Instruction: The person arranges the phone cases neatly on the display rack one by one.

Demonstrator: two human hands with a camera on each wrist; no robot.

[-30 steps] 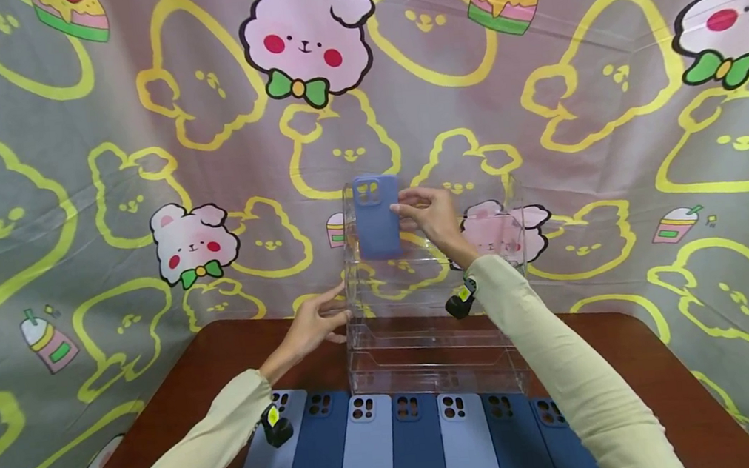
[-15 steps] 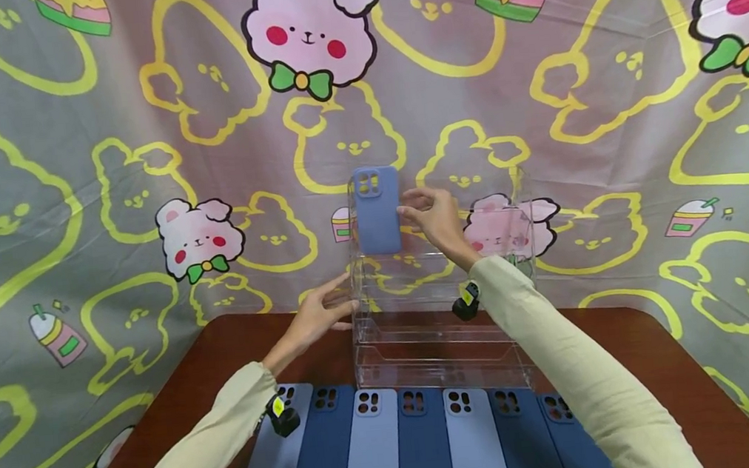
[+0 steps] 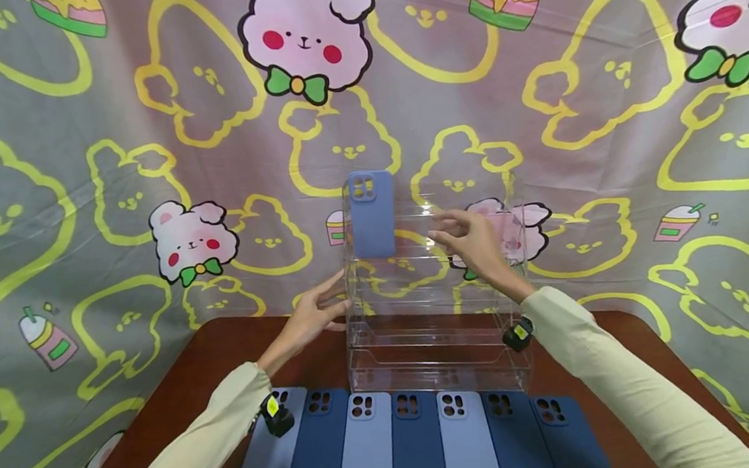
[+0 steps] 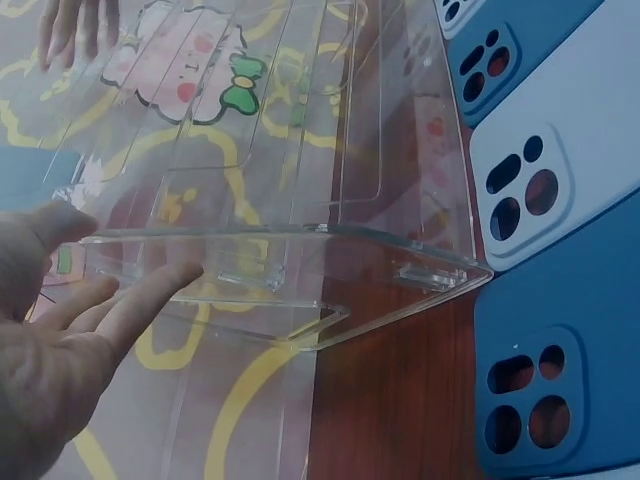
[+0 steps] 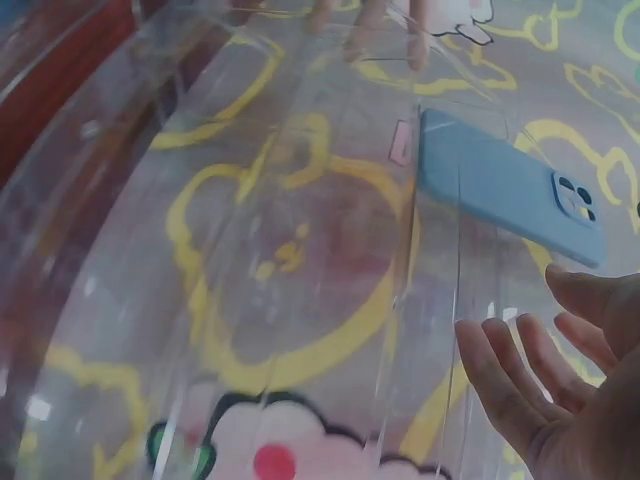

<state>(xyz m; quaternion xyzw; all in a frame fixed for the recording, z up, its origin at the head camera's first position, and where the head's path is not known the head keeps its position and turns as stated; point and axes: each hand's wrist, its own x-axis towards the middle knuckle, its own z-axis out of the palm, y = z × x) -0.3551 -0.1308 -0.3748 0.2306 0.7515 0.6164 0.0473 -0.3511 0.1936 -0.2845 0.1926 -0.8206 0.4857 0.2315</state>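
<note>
A light blue phone case stands upright at the left end of the top tier of a clear tiered rack. To its right is my right hand, fingers relaxed and apart from the case; the right wrist view shows a gap between the fingers and the case. My left hand rests its fingertips against the rack's left side, as the left wrist view shows with fingers loosely extended along the clear edge.
Several phone cases, light blue and dark blue, lie side by side in a row on the brown table in front of the rack; one light case is near the middle. A patterned cloth hangs behind.
My right hand has let go of the light blue case and moved right and slightly down. The case stays on the top tier. My left hand remains at the rack's left side.
</note>
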